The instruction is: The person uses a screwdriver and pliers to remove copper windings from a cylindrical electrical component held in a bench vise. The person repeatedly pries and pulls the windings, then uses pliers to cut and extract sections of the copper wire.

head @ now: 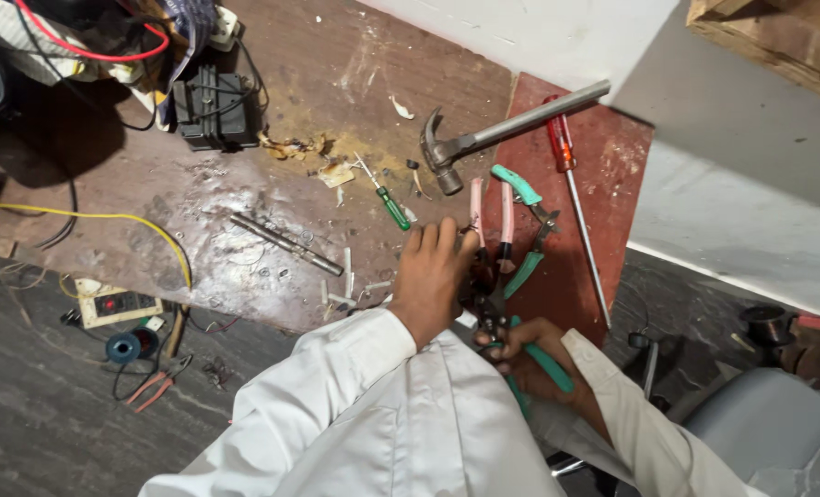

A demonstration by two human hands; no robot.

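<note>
My right hand (531, 357) is closed around the handles of green-handled pliers (550, 364), whose dark jaws point up towards my left hand. My left hand (433, 274) lies back-up at the bench edge with its fingers curled. It touches a small dark part (476, 281) beside it, and its palm side is hidden. Pink-handled pliers (505, 216) and a second pair of green-handled pliers (525, 230) lie just beyond my fingers. Both of my arms are in white sleeves.
On the brown bench (198, 212) lie a claw hammer (483, 138), a red screwdriver (571, 184), a small green screwdriver (389, 202), a metal rod (285, 244) and a black box (212, 110) with wires. Orange pliers (157, 382), a blue spool (124, 347) and a switch box (115, 304) sit on the floor.
</note>
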